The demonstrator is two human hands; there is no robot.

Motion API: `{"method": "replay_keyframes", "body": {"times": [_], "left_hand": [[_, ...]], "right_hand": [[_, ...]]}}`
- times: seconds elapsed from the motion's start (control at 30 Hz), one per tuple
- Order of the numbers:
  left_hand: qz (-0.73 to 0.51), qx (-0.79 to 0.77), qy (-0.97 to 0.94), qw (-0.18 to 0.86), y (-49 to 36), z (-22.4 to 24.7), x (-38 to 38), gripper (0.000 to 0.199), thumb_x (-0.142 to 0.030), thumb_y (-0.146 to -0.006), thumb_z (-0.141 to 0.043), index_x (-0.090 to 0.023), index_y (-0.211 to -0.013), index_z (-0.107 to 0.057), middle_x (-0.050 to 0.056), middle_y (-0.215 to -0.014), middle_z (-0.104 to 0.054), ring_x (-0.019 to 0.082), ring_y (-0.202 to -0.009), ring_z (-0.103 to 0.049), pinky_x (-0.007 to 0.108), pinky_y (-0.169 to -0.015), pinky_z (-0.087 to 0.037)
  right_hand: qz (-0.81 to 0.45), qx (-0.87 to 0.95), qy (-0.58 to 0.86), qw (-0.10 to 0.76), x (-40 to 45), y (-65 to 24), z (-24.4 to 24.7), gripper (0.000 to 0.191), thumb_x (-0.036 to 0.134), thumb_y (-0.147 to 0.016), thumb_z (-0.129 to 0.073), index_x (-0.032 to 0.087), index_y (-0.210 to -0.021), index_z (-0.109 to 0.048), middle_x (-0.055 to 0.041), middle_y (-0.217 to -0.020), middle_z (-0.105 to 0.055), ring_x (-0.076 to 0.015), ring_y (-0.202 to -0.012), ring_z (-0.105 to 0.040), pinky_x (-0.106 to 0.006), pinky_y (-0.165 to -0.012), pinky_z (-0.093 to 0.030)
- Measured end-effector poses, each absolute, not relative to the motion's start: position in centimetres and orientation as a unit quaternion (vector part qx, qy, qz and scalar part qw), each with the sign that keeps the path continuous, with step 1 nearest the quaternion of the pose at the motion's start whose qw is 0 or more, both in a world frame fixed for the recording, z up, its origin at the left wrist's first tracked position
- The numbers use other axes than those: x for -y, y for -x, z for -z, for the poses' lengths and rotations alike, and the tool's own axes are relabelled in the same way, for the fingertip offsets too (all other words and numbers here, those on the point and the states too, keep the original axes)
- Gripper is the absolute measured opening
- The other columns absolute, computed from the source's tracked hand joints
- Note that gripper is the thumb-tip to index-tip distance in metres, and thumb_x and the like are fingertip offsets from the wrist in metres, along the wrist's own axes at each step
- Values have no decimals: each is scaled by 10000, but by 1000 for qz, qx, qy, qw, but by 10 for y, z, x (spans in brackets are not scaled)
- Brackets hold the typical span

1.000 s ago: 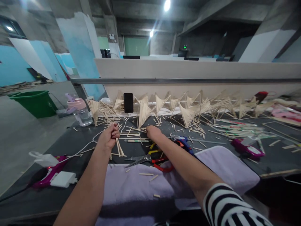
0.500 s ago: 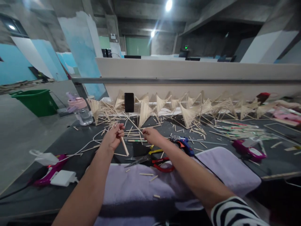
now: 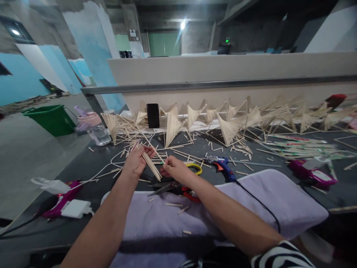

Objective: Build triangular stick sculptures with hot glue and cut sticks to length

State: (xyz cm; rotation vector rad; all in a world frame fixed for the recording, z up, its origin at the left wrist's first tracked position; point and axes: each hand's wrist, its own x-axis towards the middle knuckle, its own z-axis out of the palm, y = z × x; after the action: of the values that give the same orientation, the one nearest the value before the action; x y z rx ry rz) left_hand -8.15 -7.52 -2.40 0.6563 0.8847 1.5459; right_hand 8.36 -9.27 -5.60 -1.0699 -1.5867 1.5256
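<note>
My left hand [image 3: 138, 160] is closed around a small bundle of thin wooden sticks [image 3: 152, 166], which slant down to the right out of the fingers. Just right of it, my right hand [image 3: 174, 169] pinches one thin stick [image 3: 157, 152] that points up and to the left. Under and beside my right wrist lie scissors [image 3: 164, 188] with yellow and red handles, partly hidden by the forearm. Loose sticks [image 3: 184, 153] are scattered on the dark table behind both hands.
A blue glue gun [image 3: 225, 169] lies to the right, its cord crossing a lilac towel [image 3: 267, 193]. Fan-shaped stick structures [image 3: 173, 128] line the back, with a phone [image 3: 153, 115] among them. A water bottle [image 3: 97, 132] and power strip [image 3: 60, 203] are at left.
The left hand's bundle now shows more sticks, spread toward the right hand. My right hand has tilted its stick up beside the bundle. The view has shifted slightly.
</note>
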Motion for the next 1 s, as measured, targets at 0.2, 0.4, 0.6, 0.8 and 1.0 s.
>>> {"method": "replay_keyframes", "body": {"times": [0.2,0.4,0.6,0.8,1.0], "left_hand": [[-699,-327,-283,569,89,18,75,173,-144,-830,-447,-101,-696,-548,96,-719,-649,186,-752,-647,369,-749,-519],[-711,-329,-275,557,87,18,76,195,-139,-841,-415,-103,-712,-557,90,-715,-655,173,-718,-650,338,-719,-526],[-714,-343,-257,553,84,20,76,170,-101,-813,-433,-110,-689,-549,93,-711,-668,190,-738,-657,364,-738,-522],[-720,-326,-253,557,88,18,78,173,-145,-827,-445,-102,-696,-551,93,-692,-662,186,-726,-655,361,-739,-524],[-703,-320,-265,577,84,17,82,113,-121,-811,-467,-100,-734,-547,105,-731,-664,195,-735,-654,368,-735,-523]], "right_hand": [[-709,530,362,291,104,-90,46,241,127,-728,-518,211,-768,-296,39,-669,-626,-126,-554,-623,-269,-542,-485],[-725,540,342,254,102,-89,54,296,158,-593,-662,174,-777,-431,32,-613,-621,-124,-545,-610,-235,-538,-466],[-691,605,310,247,96,-88,61,279,244,-541,-701,153,-759,-552,36,-585,-605,-126,-563,-596,-251,-588,-462],[-681,615,302,260,96,-87,63,282,298,-541,-702,149,-742,-572,30,-578,-606,-134,-554,-600,-257,-577,-459],[-649,641,304,274,93,-88,69,229,315,-595,-670,140,-720,-591,6,-622,-628,-136,-555,-607,-258,-566,-468]]}}
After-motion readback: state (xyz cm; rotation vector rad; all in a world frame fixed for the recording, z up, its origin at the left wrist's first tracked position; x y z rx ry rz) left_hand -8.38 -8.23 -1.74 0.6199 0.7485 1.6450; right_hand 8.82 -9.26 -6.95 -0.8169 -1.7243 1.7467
